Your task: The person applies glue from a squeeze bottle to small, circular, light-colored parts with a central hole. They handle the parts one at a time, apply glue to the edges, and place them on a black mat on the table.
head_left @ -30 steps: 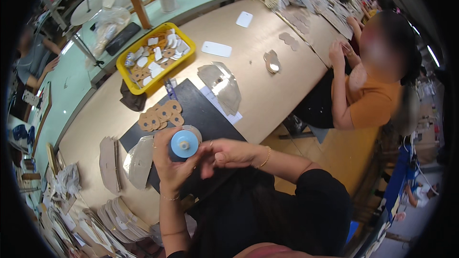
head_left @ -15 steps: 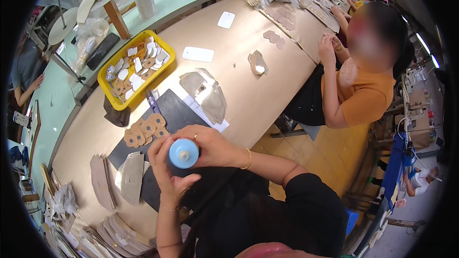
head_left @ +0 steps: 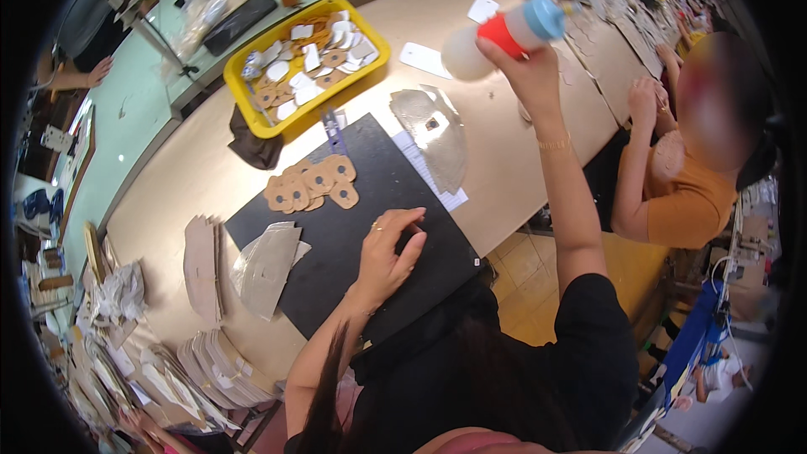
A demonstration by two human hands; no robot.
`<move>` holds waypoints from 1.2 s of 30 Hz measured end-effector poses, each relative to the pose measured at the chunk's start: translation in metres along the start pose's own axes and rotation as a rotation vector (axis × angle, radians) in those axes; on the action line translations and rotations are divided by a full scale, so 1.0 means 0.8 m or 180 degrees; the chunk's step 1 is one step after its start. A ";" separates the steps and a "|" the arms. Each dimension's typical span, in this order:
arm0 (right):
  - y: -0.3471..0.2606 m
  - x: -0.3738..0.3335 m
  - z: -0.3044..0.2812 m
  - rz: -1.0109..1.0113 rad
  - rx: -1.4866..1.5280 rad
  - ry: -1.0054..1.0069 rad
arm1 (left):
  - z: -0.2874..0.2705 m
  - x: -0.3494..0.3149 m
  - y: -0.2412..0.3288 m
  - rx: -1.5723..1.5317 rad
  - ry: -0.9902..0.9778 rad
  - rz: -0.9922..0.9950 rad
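Observation:
My right hand (head_left: 533,77) is raised above the far side of the table, wrapped round a squeeze bottle (head_left: 467,55) with a blue cap and a red band. The bottle is tilted, its nozzle pointing up to the right. Over a black board (head_left: 420,189) my left hand (head_left: 389,256) hovers with nothing in it, thumb and fingers apart. Several tan rounded pieces with dark dots (head_left: 319,176) lie overlapping on the board's far left part. Beside them is a purple-handled tool (head_left: 334,128), and on the board's left edge rest shiny grey curved pieces (head_left: 267,267).
A yellow tray (head_left: 380,55) with white and tan pieces stands at the back. Large curved grey sheets (head_left: 437,143) lie on printed paper right of the board. Stacked curved panels (head_left: 202,265) sit at left. A co-worker in orange (head_left: 681,181) is at the right.
The bottle, earlier between both hands over the board, has moved up and right in my right hand. My left hand has let go of it and moved over the board. The view has shifted.

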State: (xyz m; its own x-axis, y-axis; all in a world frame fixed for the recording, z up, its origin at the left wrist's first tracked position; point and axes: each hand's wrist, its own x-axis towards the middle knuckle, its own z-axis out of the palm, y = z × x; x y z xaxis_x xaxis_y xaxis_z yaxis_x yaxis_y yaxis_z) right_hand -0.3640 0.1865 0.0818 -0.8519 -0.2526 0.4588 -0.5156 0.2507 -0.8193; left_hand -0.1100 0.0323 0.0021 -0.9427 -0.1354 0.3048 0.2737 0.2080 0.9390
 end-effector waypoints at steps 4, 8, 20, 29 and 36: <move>0.042 0.098 0.085 -0.0085 -0.0297 -0.0061 | 0.000 0.003 -0.009 0.0426 -0.0077 -0.0001; 0.072 0.153 0.155 -0.0315 -0.1003 -0.0013 | -0.001 0.006 -0.013 0.0522 -0.0160 -0.0031; 0.140 0.179 0.191 0.0093 -0.1180 -0.0519 | 0.000 0.004 -0.020 0.0612 -0.0200 -0.0111; 0.070 0.055 0.113 0.0447 -0.0167 -0.0581 | -0.009 0.001 -0.026 0.0301 -0.0421 -0.0286; -0.148 0.042 -0.057 -0.0918 0.0213 -0.0812 | -0.101 -0.007 0.097 -0.0882 0.0914 -0.0188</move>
State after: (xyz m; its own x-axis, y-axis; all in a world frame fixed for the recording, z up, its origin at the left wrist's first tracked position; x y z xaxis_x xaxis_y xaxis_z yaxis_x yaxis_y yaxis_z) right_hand -0.3361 0.1912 0.2099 -0.6182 -0.5303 0.5802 -0.7163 0.0761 -0.6936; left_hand -0.0681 -0.0291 0.0860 -0.8776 -0.4126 0.2442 0.2986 -0.0719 0.9517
